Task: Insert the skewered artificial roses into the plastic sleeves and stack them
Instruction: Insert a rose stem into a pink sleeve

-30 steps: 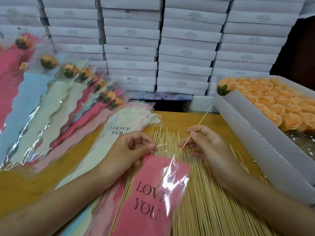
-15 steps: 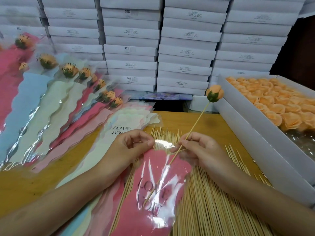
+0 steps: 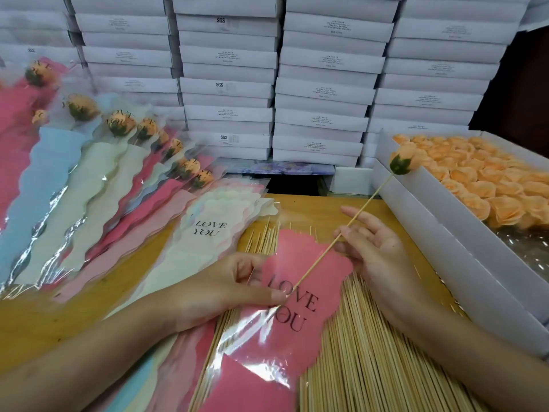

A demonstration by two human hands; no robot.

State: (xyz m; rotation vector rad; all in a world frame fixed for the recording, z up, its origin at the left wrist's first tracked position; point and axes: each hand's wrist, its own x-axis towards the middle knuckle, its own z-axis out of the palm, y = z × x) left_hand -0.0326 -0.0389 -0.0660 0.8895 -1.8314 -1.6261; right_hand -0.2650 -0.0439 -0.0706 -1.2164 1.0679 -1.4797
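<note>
Pinching the pink sleeve (image 3: pixel 323 272) together with the stick's (image 3: pixel 365 203) lower end, the left hand (image 3: pixel 234 286) grips firmly. The right hand (image 3: pixel 380 251), just right of the sleeve, keeps its fingers almost straight and only supports the stick, with the rose (image 3: pixel 402 162) above-right of the sleeve. I judge much is left: several filled sleeves (image 3: pixel 118 126) lie left of it, while loose sticks (image 3: pixel 371 352) under it and a box (image 3: pixel 430 221) of rose heads on its right wait; it reads "LOVE YOU", and the white boxes (image 3: pixel 221 20) behind it say "SGS".
</note>
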